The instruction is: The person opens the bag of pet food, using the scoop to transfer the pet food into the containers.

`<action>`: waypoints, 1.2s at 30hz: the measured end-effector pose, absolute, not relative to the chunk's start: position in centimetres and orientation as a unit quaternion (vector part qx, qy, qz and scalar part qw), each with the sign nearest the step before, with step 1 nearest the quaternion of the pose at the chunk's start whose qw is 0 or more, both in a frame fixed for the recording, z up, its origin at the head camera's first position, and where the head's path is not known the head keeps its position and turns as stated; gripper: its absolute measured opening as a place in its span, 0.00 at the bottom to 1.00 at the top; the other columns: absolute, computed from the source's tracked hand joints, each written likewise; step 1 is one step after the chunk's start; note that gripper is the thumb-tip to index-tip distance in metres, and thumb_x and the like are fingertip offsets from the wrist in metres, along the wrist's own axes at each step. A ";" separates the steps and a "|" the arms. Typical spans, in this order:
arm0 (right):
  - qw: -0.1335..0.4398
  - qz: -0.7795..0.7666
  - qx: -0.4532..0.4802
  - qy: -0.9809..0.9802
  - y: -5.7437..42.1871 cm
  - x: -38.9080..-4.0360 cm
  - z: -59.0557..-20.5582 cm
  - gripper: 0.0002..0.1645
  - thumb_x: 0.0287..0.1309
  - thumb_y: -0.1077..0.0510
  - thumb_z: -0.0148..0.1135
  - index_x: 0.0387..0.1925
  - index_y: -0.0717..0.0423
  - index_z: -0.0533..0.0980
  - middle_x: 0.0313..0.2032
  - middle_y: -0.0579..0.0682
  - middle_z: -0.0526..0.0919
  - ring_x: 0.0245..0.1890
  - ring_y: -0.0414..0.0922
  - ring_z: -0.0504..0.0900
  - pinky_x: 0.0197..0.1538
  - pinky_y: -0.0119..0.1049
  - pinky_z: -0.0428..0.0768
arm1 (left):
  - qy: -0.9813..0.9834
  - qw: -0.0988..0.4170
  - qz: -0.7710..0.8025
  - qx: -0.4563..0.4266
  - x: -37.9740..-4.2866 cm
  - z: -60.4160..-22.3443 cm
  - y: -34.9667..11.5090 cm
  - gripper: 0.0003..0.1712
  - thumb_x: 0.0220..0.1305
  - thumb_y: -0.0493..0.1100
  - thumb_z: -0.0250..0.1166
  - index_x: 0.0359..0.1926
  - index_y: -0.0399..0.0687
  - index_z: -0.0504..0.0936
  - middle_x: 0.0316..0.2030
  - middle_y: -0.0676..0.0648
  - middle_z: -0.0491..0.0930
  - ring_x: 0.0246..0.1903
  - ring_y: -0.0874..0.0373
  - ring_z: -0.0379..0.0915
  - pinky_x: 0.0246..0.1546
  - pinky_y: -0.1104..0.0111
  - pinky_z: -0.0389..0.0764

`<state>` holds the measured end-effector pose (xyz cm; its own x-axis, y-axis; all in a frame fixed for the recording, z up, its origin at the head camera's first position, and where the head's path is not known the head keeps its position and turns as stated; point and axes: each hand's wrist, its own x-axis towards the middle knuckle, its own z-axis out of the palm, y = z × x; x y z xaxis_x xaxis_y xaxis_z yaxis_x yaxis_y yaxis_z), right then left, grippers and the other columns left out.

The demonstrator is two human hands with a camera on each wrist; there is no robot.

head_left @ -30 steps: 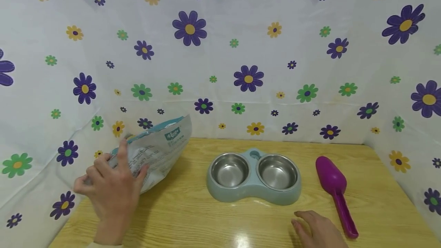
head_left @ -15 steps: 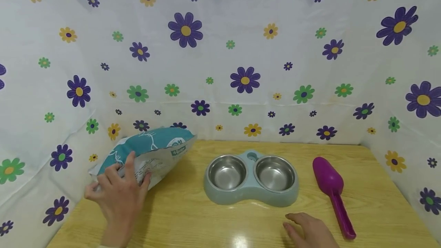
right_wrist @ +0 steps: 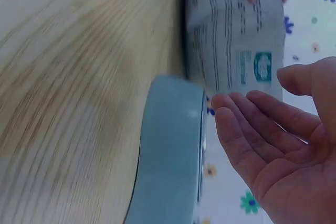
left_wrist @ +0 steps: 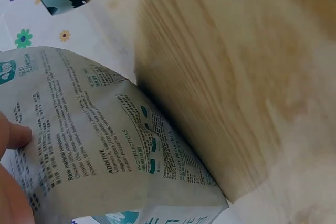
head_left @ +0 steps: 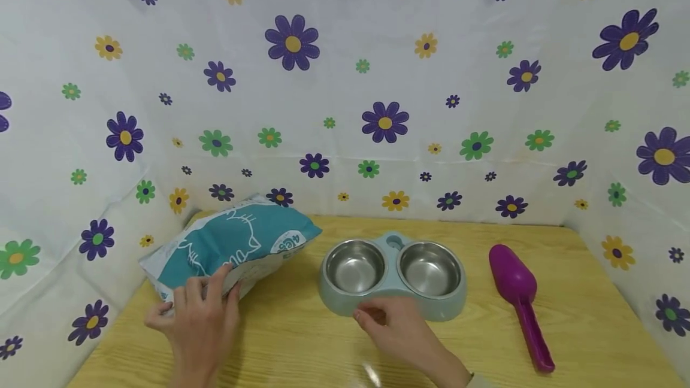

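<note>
A teal and white cat food bag (head_left: 237,238) leans at the left of the table, its cat-drawn front tilted up. My left hand (head_left: 199,319) grips its near edge, fingers over the edge and thumb on the printed white side (left_wrist: 105,129). My right hand (head_left: 401,331) is in front of the pale blue double bowl (head_left: 393,274), overlapping its front rim in the head view. Its fingers are loosely bent and hold nothing; the right wrist view shows the bare palm (right_wrist: 294,182), with the bag (right_wrist: 231,35) beyond the fingertips.
To the right of the double bowl lies a magenta scoop (head_left: 516,277), its handle toward me. Two steel bowls (head_left: 356,268) sit in the blue stand. Flower-printed sheeting (head_left: 345,76) encloses the wooden table (head_left: 302,352) at the back and sides.
The bag has tipped toward me, so its teal front now shows, and has shifted slightly right. My left hand moved with it. My right hand swung left from beside the scoop toward the double bowl.
</note>
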<state>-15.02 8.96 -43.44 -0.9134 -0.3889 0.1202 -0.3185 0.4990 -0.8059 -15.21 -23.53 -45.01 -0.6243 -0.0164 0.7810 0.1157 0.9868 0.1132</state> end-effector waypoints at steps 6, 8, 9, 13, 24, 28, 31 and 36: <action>0.084 -0.496 -0.186 0.844 5.1 -16.7 -43.7 0.17 0.70 0.45 0.63 0.43 0.51 0.88 0.39 0.46 0.91 0.38 0.38 0.88 0.40 0.32 0.84 | -0.913 0.394 -0.105 -0.032 -14.1 -45.0 -23.1 0.22 0.54 0.37 0.76 0.50 0.44 0.83 0.34 0.35 0.76 0.35 0.37 0.70 0.46 0.36 0.47; 0.089 -0.509 -0.169 0.839 3.9 -17.3 -43.9 0.18 0.70 0.42 0.62 0.45 0.50 0.88 0.40 0.45 0.91 0.39 0.38 0.87 0.42 0.34 0.84 | -0.913 0.393 -0.105 -0.033 -13.8 -45.0 -23.2 0.19 0.54 0.36 0.76 0.49 0.44 0.83 0.33 0.36 0.76 0.35 0.38 0.71 0.46 0.36 0.48; 0.092 -0.517 -0.161 0.836 3.4 -17.7 -43.9 0.20 0.70 0.41 0.62 0.45 0.49 0.88 0.41 0.45 0.91 0.40 0.38 0.87 0.43 0.36 0.84 | -0.913 0.392 -0.105 -0.034 -13.7 -45.1 -23.2 0.19 0.54 0.36 0.76 0.48 0.44 0.83 0.33 0.37 0.76 0.35 0.38 0.71 0.46 0.36 0.48; 0.090 -0.545 -0.129 0.824 1.4 -19.0 -44.1 0.25 0.70 0.38 0.61 0.50 0.53 0.86 0.45 0.47 0.90 0.46 0.44 0.88 0.49 0.44 0.85 | -0.911 0.396 -0.104 -0.041 -13.3 -45.4 -23.0 0.17 0.52 0.36 0.76 0.44 0.42 0.84 0.31 0.38 0.76 0.33 0.39 0.72 0.45 0.36 0.50; 0.075 -0.599 -0.095 0.791 -1.0 -21.2 -43.5 0.22 0.69 0.45 0.64 0.48 0.59 0.87 0.40 0.51 0.91 0.41 0.45 0.88 0.42 0.36 0.82 | -0.899 0.419 -0.126 -0.037 -12.6 -46.2 -22.0 0.11 0.53 0.34 0.75 0.37 0.47 0.87 0.27 0.42 0.75 0.27 0.44 0.70 0.45 0.39 0.51; 0.093 -0.611 -0.080 0.782 -1.4 -21.7 -43.3 0.20 0.70 0.47 0.64 0.47 0.60 0.87 0.42 0.53 0.91 0.43 0.46 0.89 0.46 0.39 0.85 | -0.901 0.414 -0.125 -0.040 -12.8 -46.2 -22.1 0.13 0.51 0.32 0.75 0.39 0.47 0.88 0.27 0.42 0.75 0.28 0.44 0.70 0.45 0.39 0.50; 0.111 -0.620 -0.085 0.772 -1.6 -22.5 -43.1 0.19 0.71 0.49 0.63 0.47 0.61 0.87 0.46 0.57 0.90 0.48 0.51 0.89 0.51 0.44 0.85 | -0.899 0.418 -0.121 -0.053 -12.9 -46.3 -22.4 0.13 0.52 0.31 0.72 0.40 0.47 0.89 0.28 0.42 0.75 0.28 0.44 0.69 0.45 0.39 0.50; 0.147 -0.625 -0.099 0.760 -2.0 -23.5 -43.0 0.18 0.72 0.52 0.62 0.48 0.62 0.86 0.49 0.59 0.88 0.51 0.52 0.88 0.56 0.46 0.84 | -0.897 0.425 -0.110 -0.060 -13.0 -46.7 -22.9 0.15 0.51 0.31 0.68 0.42 0.46 0.90 0.28 0.41 0.74 0.28 0.43 0.69 0.44 0.38 0.50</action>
